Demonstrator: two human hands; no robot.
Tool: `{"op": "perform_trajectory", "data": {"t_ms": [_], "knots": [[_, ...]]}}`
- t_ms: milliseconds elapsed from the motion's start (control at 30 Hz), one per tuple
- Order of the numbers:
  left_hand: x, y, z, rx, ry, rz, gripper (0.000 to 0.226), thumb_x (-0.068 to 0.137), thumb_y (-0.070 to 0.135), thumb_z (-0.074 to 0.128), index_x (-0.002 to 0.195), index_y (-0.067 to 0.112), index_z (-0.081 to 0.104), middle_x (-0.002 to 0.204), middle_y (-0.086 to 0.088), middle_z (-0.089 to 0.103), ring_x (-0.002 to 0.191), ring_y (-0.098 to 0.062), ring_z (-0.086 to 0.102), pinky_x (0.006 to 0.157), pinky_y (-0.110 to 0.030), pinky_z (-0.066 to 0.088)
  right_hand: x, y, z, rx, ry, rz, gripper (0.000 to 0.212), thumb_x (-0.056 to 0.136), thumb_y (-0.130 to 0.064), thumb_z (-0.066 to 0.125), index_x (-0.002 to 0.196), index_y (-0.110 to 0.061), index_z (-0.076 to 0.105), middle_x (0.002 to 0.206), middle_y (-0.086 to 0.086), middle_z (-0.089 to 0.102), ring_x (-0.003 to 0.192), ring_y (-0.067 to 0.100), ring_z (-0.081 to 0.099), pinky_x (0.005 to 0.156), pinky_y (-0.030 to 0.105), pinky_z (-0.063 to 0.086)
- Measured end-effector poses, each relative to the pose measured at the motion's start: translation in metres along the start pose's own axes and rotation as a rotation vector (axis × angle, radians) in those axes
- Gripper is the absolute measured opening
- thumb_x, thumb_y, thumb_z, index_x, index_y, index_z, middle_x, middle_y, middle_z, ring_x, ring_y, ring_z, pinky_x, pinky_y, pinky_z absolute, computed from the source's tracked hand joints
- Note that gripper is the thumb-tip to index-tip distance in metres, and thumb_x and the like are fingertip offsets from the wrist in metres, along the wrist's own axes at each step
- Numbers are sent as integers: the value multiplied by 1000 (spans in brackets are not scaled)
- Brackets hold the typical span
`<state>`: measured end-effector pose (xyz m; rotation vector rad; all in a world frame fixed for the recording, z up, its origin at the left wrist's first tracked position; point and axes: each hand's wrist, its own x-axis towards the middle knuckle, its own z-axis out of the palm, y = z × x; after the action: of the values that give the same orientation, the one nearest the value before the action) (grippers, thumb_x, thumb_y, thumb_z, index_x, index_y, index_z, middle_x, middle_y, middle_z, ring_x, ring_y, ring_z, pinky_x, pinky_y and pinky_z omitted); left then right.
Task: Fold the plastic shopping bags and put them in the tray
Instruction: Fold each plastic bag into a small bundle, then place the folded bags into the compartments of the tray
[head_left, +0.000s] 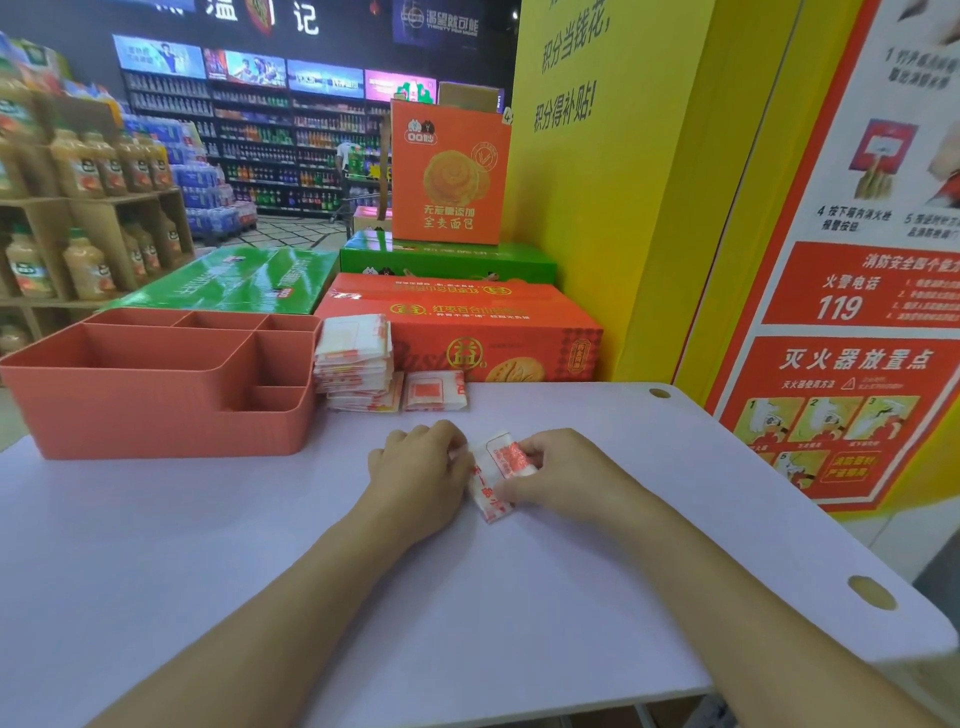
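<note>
Left hand (421, 462) and right hand (551, 474) pinch a small-folded bag (500, 464) on the bench (260, 545); no bag shows in the tray (156, 364); a stack (353, 364) waits beside it.

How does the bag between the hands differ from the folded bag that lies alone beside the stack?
The held bag is held by the left hand and right hand; the lone bag lies untouched. The held bag sits askew near mid-table; the lone bag lies flat and square beside the stack. Both are white plastic with red print, and neither is in the tray.
</note>
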<state>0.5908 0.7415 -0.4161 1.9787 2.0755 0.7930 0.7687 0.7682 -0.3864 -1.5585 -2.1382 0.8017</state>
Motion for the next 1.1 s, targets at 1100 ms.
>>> {"op": "perform_trajectory", "data": {"t_ms": [1100], "knots": [[34,-146,-242,-528,224,-661,5,88,17,75,93,17,73,80,-4,77,73,-25,72,73,-44,57,94,-145,44,498,-341,-6,19,98,-41,61,102,-23,67,93,-4,72,73,9,68,71,30,58]]}}
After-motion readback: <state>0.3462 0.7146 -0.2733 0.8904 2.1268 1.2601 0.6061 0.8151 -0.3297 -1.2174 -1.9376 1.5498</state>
